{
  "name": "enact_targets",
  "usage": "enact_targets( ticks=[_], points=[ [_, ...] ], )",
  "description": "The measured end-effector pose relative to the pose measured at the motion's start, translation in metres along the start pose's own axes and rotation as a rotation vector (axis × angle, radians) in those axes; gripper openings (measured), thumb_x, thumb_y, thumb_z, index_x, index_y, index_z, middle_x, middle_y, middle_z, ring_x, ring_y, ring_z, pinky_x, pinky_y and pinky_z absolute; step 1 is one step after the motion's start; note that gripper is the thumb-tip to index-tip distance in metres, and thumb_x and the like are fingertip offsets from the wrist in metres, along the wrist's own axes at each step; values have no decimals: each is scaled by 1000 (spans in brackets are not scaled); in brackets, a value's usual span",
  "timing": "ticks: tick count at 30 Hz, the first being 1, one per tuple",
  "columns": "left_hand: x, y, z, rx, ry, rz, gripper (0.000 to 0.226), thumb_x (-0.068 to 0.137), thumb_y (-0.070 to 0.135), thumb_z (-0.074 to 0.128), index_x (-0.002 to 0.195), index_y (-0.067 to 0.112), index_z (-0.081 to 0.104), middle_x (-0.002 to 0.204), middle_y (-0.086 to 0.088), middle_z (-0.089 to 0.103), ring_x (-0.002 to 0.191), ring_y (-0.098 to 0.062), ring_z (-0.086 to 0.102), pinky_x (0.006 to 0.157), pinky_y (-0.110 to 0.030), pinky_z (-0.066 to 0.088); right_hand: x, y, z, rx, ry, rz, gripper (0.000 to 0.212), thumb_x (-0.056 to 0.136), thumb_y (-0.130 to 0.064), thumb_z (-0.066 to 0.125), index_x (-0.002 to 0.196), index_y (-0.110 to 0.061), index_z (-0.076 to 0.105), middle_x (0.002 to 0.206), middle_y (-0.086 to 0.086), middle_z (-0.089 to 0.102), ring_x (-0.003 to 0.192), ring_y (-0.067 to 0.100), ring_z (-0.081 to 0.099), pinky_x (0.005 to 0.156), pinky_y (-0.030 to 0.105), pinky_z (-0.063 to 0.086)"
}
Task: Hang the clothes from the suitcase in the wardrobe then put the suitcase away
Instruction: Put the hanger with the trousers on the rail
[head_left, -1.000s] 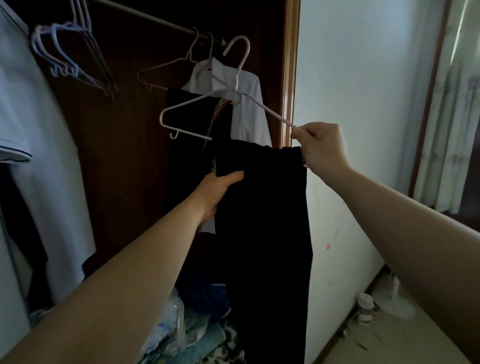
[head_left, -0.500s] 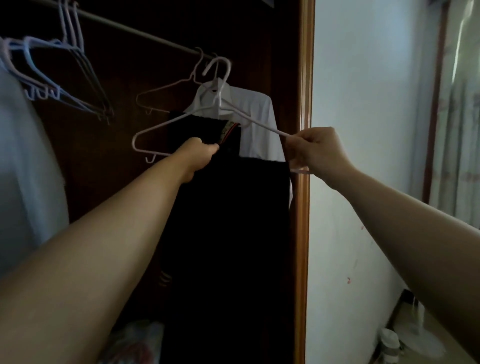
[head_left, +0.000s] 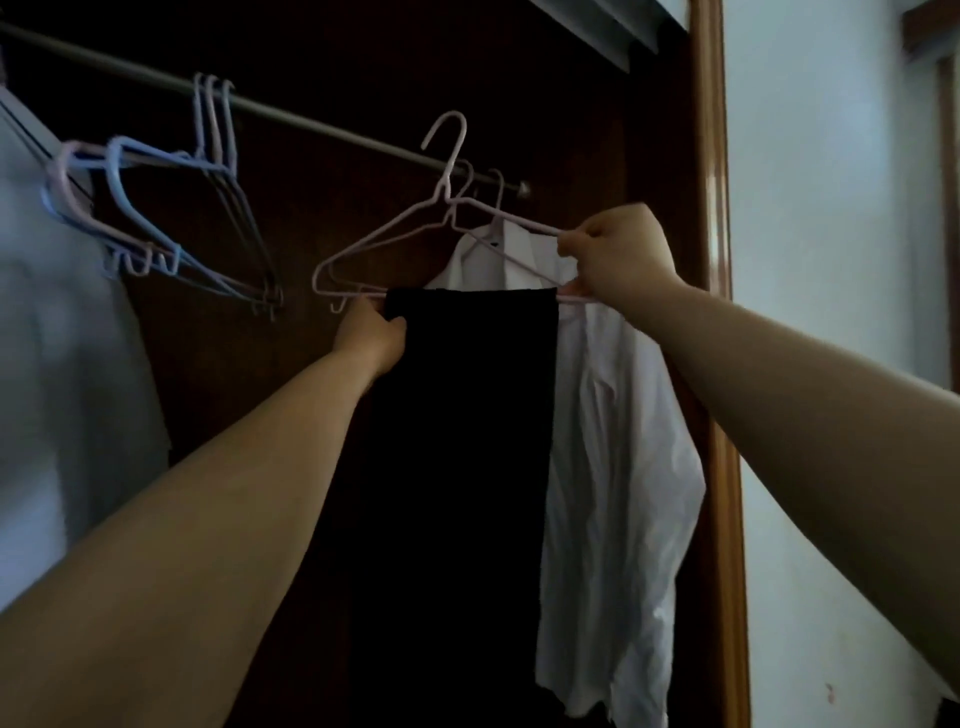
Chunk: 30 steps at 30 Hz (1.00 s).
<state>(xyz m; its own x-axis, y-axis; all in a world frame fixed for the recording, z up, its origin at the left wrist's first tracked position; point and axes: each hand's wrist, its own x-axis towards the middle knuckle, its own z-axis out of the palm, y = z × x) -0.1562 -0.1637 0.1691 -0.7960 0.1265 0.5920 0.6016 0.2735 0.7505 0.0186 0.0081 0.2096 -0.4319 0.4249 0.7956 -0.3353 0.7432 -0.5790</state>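
**A:** Head view: how are the arms?

**B:** Both reach up into the wardrobe (head_left: 597, 104). The left hand (head_left: 371, 332) clutches the top left edge of the black trousers (head_left: 467, 415). The right hand (head_left: 618, 254) pinches the right end of the pink hanger (head_left: 384, 241).

**A:** Where are the trousers?

**B:** Folded over that hanger's bar, just below the rail (head_left: 311, 122).

**A:** Counts?

**B:** One pair of trousers and one white shirt (head_left: 613, 441) behind it. The empty hangers (head_left: 156, 208) at left show three hooks on the rail.

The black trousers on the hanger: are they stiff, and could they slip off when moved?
Probably floppy: the trousers hang down over the hanger bar. They could slide, being draped over that thin bar; the left hand grips their edge, perhaps steadying them.
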Motion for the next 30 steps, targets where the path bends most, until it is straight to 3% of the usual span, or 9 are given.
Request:
enact_targets(
  ticks=[5, 10, 14, 16, 19, 22, 25, 28, 30],
  points=[
    [36, -21, -5, -82, 15, -35, 36, 92, 16, 57, 127, 8, 53, 114, -11, 62, 89, -24, 59, 73, -30, 44, 48, -20, 37, -103, 13, -55, 20, 90, -17, 64, 90, 2, 67, 76, 17, 70, 61, 28, 72, 63, 43, 61],
    [70, -31, -10, -141, 113, -17, 23, 90, 8, 55, 112, 14, 56, 105, -11, 61, 75, -18, 55, 71, -31, 41, 87, -33, 61, -135, 5, -66, 16, 92, -15, 62, 94, 0, 66, 79, 16, 69, 55, 23, 71, 50, 31, 59],
    [90, -39, -17, -117, 248, -27, 19, 90, 1, 48, 100, 17, 44, 92, -4, 51, 79, -21, 50, 73, -30, 36, 107, -39, 88, -178, -3, -115, 11, 91, -15, 61, 85, -6, 63, 83, 12, 67, 74, 30, 69, 69, 44, 60],
    [97, -45, -19, -69, 285, -27, 20, 89, -3, 43, 84, 16, 47, 86, -5, 54, 82, -26, 54, 73, -30, 36, 113, -41, 100, -176, -5, -126, 10, 90, -12, 59, 83, -7, 62, 85, 13, 67, 79, 32, 68, 72, 44, 59],
    [104, -52, -21, -49, 266, -41, 36, 90, -4, 41, 66, 21, 53, 105, -14, 65, 103, -31, 59, 87, -30, 43, 118, -38, 106, -157, -8, -104, 9, 90, -11, 57, 87, -5, 64, 87, 15, 67, 79, 33, 69, 74, 46, 59],
    [104, -56, -16, 13, 215, -66, 22, 93, 2, 46, 93, 6, 68, 119, -19, 63, 113, -34, 57, 93, -32, 42, 114, -31, 107, -154, -38, -102, 10, 90, -12, 58, 87, -4, 64, 86, 17, 68, 77, 33, 69, 73, 49, 59],
    [96, -58, -5, 106, 163, -103, 31, 94, 7, 47, 116, -12, 59, 123, -28, 58, 118, -41, 53, 93, -38, 41, 101, -24, 110, -112, -106, -68, 17, 90, -10, 56, 72, -7, 56, 80, 19, 68, 70, 34, 71, 64, 50, 60],
    [82, -52, 12, 88, 225, -149, 40, 92, 14, 49, 128, -5, 51, 135, -26, 48, 127, -40, 45, 99, -40, 39, 93, -17, 111, -128, -155, -72, 15, 90, -9, 56, 77, -2, 57, 78, 24, 67, 72, 39, 71, 65, 54, 59],
    [64, -40, 24, 32, 383, -92, 42, 91, 18, 50, 131, 6, 47, 141, -18, 40, 131, -37, 37, 105, -40, 32, 86, -19, 109, -75, -186, -37, 11, 91, -8, 54, 84, -2, 59, 74, 19, 67, 64, 32, 71, 58, 41, 60]
  ],
)
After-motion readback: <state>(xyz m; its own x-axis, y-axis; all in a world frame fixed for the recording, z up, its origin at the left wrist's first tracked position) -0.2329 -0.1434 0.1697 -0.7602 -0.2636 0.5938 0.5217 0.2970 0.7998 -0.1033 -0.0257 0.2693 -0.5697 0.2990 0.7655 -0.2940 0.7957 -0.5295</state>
